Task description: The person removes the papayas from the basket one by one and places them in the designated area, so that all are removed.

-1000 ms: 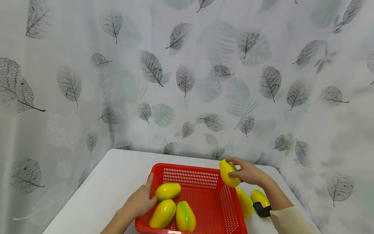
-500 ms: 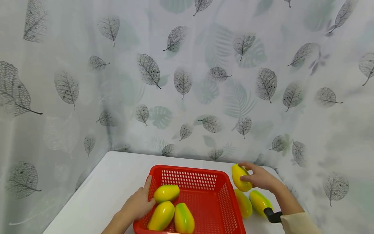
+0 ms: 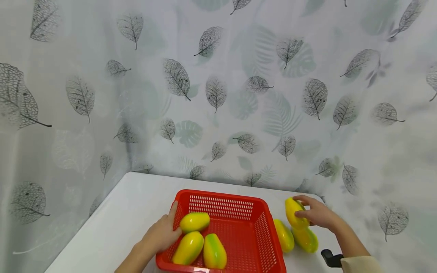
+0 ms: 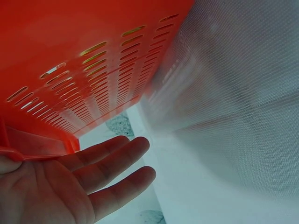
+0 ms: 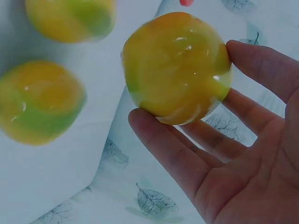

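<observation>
A red basket (image 3: 220,195) holds three yellow-green fruits, one of them (image 3: 194,222) near its left wall. My left hand (image 3: 160,234) grips the left rim, thumb inside; the left wrist view shows three fingers of the hand (image 4: 98,182) extended outside the basket wall (image 4: 56,32). Right of the basket, my right hand (image 3: 317,213) holds another yellow-green fruit (image 3: 294,213). It hangs over a lying fruit (image 3: 306,239); whether they touch is unclear. In the right wrist view, the fingertips of the hand (image 5: 243,163) are round the held fruit (image 5: 177,70).
Another fruit (image 3: 284,236) lies against the basket's right side on the white table (image 3: 143,193). A black strap-like piece (image 3: 331,258) is at my right sleeve (image 3: 361,264). A leaf-patterned curtain (image 3: 232,121) hangs behind the table.
My right hand has carried its fruit rightward, from above the basket's right rim to over the fruits beside it. The left hand stays on the rim.
</observation>
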Demonstrator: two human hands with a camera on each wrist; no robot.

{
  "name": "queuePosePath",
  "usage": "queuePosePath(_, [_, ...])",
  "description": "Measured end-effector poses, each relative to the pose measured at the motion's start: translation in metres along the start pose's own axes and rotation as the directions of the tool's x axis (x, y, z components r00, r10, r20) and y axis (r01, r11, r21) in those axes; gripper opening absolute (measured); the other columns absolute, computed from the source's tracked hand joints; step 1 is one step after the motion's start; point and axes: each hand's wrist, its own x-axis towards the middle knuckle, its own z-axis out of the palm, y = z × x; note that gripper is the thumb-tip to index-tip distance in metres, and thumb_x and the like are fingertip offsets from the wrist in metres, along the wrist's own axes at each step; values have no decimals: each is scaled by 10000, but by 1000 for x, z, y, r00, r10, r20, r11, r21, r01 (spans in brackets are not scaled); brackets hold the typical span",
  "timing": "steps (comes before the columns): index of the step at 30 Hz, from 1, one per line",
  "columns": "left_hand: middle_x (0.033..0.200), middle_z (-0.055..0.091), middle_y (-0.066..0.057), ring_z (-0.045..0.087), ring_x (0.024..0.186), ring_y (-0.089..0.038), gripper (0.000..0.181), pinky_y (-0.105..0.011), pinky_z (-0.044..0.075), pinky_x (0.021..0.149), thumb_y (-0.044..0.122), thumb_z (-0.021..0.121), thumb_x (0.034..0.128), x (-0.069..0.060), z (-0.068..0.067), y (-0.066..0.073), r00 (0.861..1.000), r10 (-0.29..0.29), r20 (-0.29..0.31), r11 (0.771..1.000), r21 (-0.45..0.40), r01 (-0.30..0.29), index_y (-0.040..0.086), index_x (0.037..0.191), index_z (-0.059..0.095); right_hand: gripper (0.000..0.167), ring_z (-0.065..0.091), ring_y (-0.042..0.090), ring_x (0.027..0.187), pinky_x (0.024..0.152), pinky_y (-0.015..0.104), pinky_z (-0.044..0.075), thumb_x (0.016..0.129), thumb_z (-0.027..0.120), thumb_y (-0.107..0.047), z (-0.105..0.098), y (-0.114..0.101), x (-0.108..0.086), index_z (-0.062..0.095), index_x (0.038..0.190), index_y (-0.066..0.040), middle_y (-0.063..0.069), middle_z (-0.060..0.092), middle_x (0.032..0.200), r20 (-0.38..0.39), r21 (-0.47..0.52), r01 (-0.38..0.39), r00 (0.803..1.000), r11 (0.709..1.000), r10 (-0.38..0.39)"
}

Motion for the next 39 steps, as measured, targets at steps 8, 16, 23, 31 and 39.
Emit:
queuePosePath(8, [951, 596, -141, 587, 680, -205, 909, -400, 633, 555, 236, 658, 883, 1, -5, 4, 1000, -10, 2, 1000, 0, 10, 75, 1651, 199, 677, 666, 316, 1079, 841, 510, 635, 973, 687, -276, -12, 22, -3, 410, 1515, 21, 450, 344, 1496, 12, -9, -33, 999, 999, 33])
queuePosePath(16, [964, 601, -146, 602, 687, -204, 922, -417, 638, 565, 233, 667, 878, 5, -7, 6, 1000, 3, -4, 1000, 11, -3, 75, 1652, 191, 689, 665, 361, 1100, 832, 526, 632, 977, 686, -290, -24, 45, -8, 406, 1505, 51, 467, 343, 1483, 15, -17, -78, 997, 997, 78])
queuePosePath(23, [965, 602, -149, 600, 677, -204, 930, -400, 633, 555, 225, 672, 874, 5, -3, 5, 1000, 1, 3, 1000, -17, -1, 87, 1656, 188, 692, 650, 420, 1119, 834, 545, 628, 991, 669, -284, -35, 66, -14, 380, 1496, 90, 497, 310, 1469, 27, -16, -127, 991, 992, 127])
queuePosePath(31, [956, 605, -151, 607, 679, -205, 925, -409, 633, 547, 224, 682, 878, 3, -1, 8, 1000, 12, 4, 1000, -23, -11, 86, 1654, 197, 765, 636, 465, 1113, 813, 547, 627, 959, 700, -336, -40, 94, -17, 366, 1488, 105, 507, 296, 1455, 24, -18, -229, 973, 973, 230])
queuePosePath(39, [953, 601, -137, 609, 690, -202, 926, -420, 640, 568, 228, 686, 872, 2, 4, 5, 1000, 9, 12, 1000, -19, -9, 89, 1651, 207, 735, 601, 510, 1131, 817, 586, 614, 972, 684, -319, -29, 119, -20, 366, 1479, 109, 517, 297, 1422, 66, 12, -315, 947, 949, 313])
